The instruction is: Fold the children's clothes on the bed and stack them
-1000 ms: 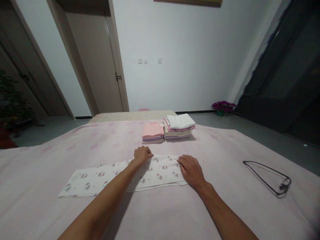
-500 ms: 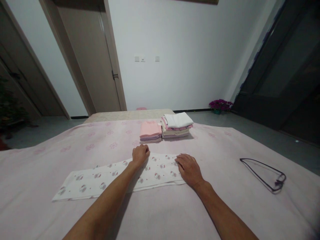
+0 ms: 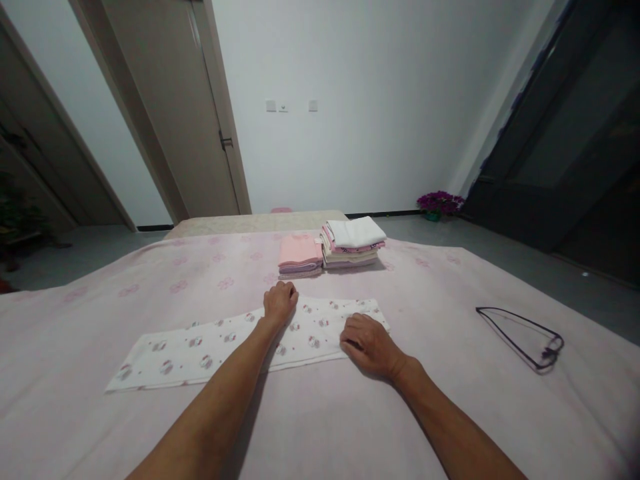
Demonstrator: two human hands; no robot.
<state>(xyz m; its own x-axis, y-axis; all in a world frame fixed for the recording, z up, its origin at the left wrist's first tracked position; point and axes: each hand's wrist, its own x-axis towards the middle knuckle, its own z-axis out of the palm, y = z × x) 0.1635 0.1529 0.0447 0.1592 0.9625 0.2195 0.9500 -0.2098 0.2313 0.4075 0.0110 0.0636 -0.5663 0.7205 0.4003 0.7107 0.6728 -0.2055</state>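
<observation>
A white garment (image 3: 200,350) with a small cartoon print lies flat in a long, folded strip across the bed. My left hand (image 3: 281,303) is closed on its far edge, near the middle, with the fingertips hidden under the curled knuckles. Near the right end, my right hand (image 3: 370,345) rests with bent fingers closed on the cloth by its near edge. Just beyond my hands sit a stack of folded pink and purple clothes (image 3: 300,252) and a taller stack of folded clothes (image 3: 353,245) with a white piece on top.
A pale pink flowered sheet (image 3: 300,427) covers the bed. To the right lies a dark, thin-framed loop-shaped object (image 3: 523,337), perhaps a hanger. Purple flowers (image 3: 439,203) stand on the floor by the far wall, and a closed door (image 3: 175,100) is at the back left.
My right hand has slid left and toward me, its fingers curling from spread to bent, uncovering the garment's right end. My left hand stays at the far edge. The camera view has tilted slightly.
</observation>
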